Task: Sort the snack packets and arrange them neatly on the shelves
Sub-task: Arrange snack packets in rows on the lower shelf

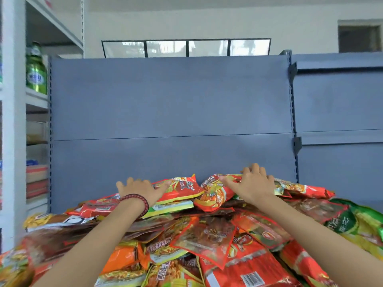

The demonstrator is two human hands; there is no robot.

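Red, orange and yellow snack packets (207, 230) lie in a loose, unsorted heap that fills the lower part of the view and rises against the grey-blue back panel (170, 112) of a shelf unit. Both bare forearms reach forward over the heap to its far top edge. The left hand (137, 188), with a dark red bead bracelet (137, 201) at the wrist, lies palm down with its fingers spread apart and its thumb stretched across a red packet (182, 188); that packet sits on top of a flat one with a green and yellow edge (172, 206). The right hand (255, 183) also lies palm down, fingers apart, on a crumpled red and orange packet (213, 193) at the crest of the pile, just beside the panel; its fingertips dip behind the heap and are hidden. Neither hand is seen closed round anything. A green packet (348, 220) lies at the right edge of the pile, and a red one with a barcode (252, 278) lies near the bottom. On the left stands a white shelving unit (14, 100) with a green bottle (36, 73) on an upper shelf and stacked boxes (37, 179) lower down. Above the panel a window (186, 48) shows in the white wall.
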